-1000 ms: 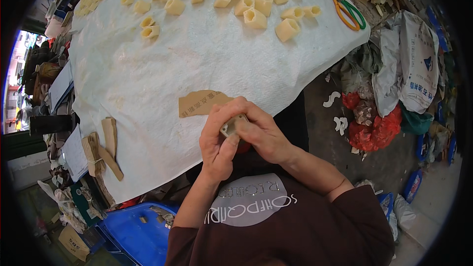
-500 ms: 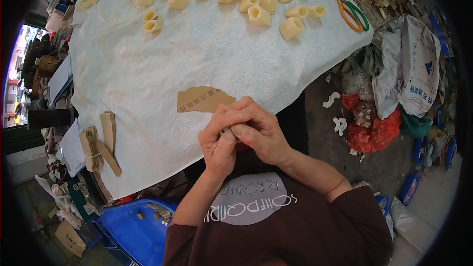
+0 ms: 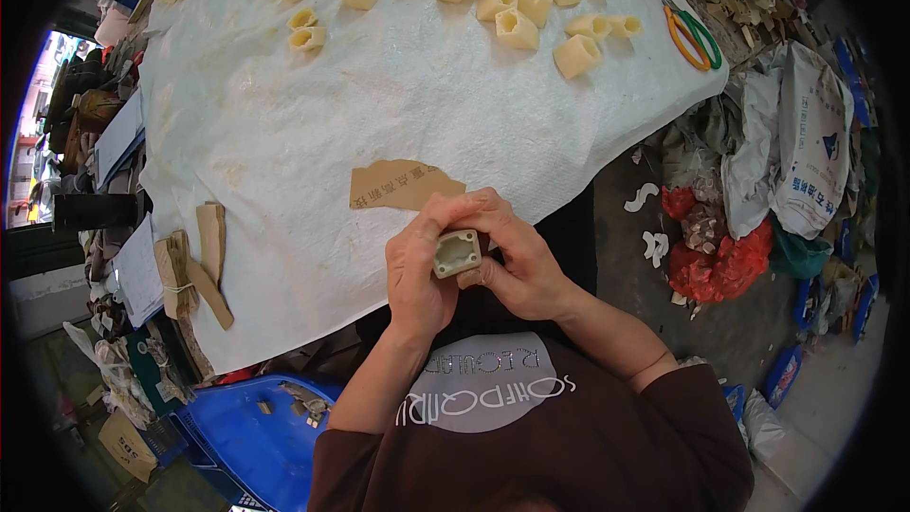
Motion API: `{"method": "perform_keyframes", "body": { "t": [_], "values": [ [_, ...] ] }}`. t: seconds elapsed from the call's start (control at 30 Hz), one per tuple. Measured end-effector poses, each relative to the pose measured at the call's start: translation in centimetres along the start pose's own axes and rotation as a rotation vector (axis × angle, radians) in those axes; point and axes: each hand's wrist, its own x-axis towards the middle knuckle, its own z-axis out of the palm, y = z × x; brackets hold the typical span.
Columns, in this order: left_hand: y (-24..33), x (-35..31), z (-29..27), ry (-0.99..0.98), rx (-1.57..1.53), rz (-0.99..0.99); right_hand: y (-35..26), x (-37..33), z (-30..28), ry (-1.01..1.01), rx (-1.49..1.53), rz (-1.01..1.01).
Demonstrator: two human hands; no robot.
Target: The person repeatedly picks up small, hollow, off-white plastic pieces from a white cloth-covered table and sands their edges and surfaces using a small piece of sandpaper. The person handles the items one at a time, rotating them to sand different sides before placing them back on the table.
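Note:
Both hands are together near the front edge of the white-covered table, around a small squarish grey-beige block (image 3: 457, 254) with a shallow hollow and small holes at its corners; it looks like a mould. My left hand (image 3: 413, 275) wraps the block's left side. My right hand (image 3: 519, 261) grips it from the right, thumb at its lower edge and fingers reaching over the far side. Just beyond the hands, a brown cardboard piece (image 3: 403, 186) with one curved edge lies on the white sheet (image 3: 284, 142). The block's underside is hidden.
Many pale yellow hollow blocks (image 3: 517, 28) stand across the table's far side. Orange-and-green-handled scissors (image 3: 697, 38) lie far right. Folded brown strips (image 3: 210, 246) rest at the left edge. A blue basin (image 3: 256, 436) sits lower left; red plastic bags (image 3: 725, 261) lie right.
My hands have shifted from being clasped over the block, and its hollow face now shows between them. The cardboard stays on the sheet; the whole view has shifted slightly.

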Motion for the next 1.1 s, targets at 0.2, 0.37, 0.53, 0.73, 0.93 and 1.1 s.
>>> {"method": "perform_keyframes", "body": {
  "t": [0.2,0.37,0.53,0.73,0.93,1.1],
  "values": [
    [0.0,-0.2,-0.4,-0.059,0.141,0.031,-0.1,0.0,-0.2,0.014,-0.031,-0.008],
    [0.6,-0.3,-0.3,-0.095,-0.067,-0.124,0.3,-0.2,0.6,0.135,0.225,0.014],
    [0.8,-0.4,-0.2,-0.096,0.262,-0.061,1.3,-0.1,0.7,0.170,-0.100,-0.287],
    [0.9,-0.6,-0.8,-0.150,0.218,-0.099,0.9,0.4,0.8,0.137,-0.228,-0.466],
    [1.1,-0.4,-0.7,-0.173,0.198,-0.120,1.2,0.1,1.1,0.114,-0.172,-0.475],
    [1.0,-0.4,-0.6,-0.178,0.071,-0.151,1.1,-0.1,1.1,0.096,-0.126,-0.437]
  ]
}}
